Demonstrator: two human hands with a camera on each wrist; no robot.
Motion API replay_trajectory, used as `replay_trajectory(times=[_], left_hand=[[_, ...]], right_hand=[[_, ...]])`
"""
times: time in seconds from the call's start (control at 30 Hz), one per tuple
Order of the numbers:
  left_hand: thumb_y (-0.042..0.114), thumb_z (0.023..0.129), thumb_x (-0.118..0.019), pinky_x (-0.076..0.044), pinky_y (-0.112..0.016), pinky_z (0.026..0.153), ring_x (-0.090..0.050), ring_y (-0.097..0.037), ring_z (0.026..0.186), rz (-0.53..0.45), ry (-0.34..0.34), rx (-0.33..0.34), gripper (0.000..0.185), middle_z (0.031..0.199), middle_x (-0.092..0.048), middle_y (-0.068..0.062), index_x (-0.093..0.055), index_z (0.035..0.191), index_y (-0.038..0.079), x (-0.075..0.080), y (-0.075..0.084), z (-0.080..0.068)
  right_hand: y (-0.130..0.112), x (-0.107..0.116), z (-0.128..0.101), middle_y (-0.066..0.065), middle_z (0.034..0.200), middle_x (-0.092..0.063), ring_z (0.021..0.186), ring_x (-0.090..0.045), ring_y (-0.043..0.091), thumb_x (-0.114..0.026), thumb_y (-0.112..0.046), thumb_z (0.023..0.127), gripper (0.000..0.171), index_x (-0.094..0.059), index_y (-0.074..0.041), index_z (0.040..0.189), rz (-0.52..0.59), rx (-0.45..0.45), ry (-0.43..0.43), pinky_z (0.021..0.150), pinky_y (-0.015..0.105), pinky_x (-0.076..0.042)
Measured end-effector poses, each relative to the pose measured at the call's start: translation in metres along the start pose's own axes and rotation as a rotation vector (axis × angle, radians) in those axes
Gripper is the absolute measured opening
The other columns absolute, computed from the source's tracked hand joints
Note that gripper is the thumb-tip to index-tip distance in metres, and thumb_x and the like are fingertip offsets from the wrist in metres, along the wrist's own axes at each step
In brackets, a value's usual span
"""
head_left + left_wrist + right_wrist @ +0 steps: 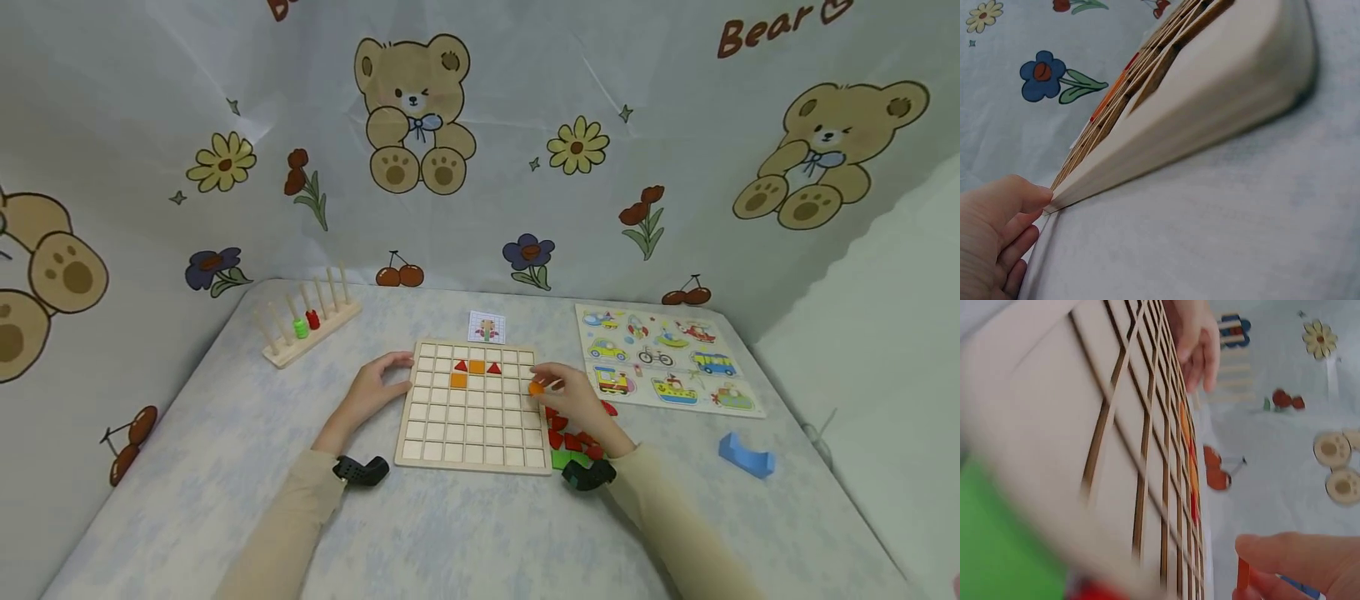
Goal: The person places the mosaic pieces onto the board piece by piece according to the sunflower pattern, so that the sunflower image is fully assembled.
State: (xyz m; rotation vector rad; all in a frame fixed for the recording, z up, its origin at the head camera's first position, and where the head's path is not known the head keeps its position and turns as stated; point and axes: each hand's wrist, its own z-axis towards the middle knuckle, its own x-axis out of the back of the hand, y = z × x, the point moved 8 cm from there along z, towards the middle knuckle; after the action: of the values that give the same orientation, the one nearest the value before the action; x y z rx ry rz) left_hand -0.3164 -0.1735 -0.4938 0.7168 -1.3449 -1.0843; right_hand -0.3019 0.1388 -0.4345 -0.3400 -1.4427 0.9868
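A wooden grid board lies on the table, with orange square tiles and red triangle tiles in its upper cells. My left hand rests against the board's left edge, fingertips and thumb at the rim. In the left wrist view, the thumb touches that edge. Over the right edge, my right hand pinches a thin orange tile between thumb and fingers. The right wrist view shows this tile edge-on, partly covered by the fingers.
Red tiles and green tiles lie right of the board, partly under my right forearm. A pattern card sits behind it. A peg stand is back left, a picture board right, a blue block farther right.
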Motion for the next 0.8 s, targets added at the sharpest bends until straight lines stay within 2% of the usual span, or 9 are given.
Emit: replay_trajectory(times=[0.13, 0.33, 0.5, 0.8], left_hand=[[0.014, 0.087, -0.069, -0.025, -0.051, 0.116, -0.043, -0.029, 0.134, -0.008, 0.002, 0.008, 0.048, 0.124, -0.062, -0.013, -0.054, 0.133, 0.011, 0.002, 0.001, 0.001], [0.014, 0.088, -0.068, -0.025, -0.048, 0.117, -0.043, -0.027, 0.134, -0.005, -0.006, 0.019, 0.048, 0.125, -0.062, -0.011, -0.053, 0.134, 0.012, 0.000, 0.001, 0.002], [0.013, 0.088, -0.068, -0.026, -0.049, 0.116, -0.045, -0.028, 0.132, -0.005, 0.000, 0.007, 0.048, 0.125, -0.061, -0.012, -0.053, 0.134, 0.011, 0.001, 0.004, 0.005], [0.013, 0.088, -0.068, -0.027, -0.049, 0.116, -0.044, -0.028, 0.133, -0.007, -0.003, 0.033, 0.048, 0.125, -0.062, -0.013, -0.054, 0.133, 0.009, -0.003, 0.001, 0.003]], right_hand=[[-0.020, -0.027, 0.019, 0.019, 0.103, -0.068, 0.092, -0.063, 0.031, -0.071, -0.003, 0.082, 0.040, -0.062, 0.003, 0.120, 0.037, 0.022, -0.024, 0.078, 0.037, -0.053], [-0.027, -0.056, 0.043, 0.017, 0.105, -0.068, 0.093, -0.062, 0.028, -0.071, -0.001, 0.082, 0.038, -0.063, 0.001, 0.119, 0.057, -0.001, -0.055, 0.078, 0.034, -0.053], [-0.029, -0.067, 0.057, 0.016, 0.109, -0.067, 0.096, -0.062, 0.028, -0.070, -0.002, 0.083, 0.036, -0.063, 0.000, 0.119, 0.059, -0.018, -0.079, 0.084, 0.038, -0.054], [-0.027, -0.081, 0.059, 0.016, 0.110, -0.066, 0.097, -0.061, 0.027, -0.068, 0.001, 0.083, 0.038, -0.063, -0.001, 0.120, 0.042, -0.030, -0.117, 0.086, 0.037, -0.054]])
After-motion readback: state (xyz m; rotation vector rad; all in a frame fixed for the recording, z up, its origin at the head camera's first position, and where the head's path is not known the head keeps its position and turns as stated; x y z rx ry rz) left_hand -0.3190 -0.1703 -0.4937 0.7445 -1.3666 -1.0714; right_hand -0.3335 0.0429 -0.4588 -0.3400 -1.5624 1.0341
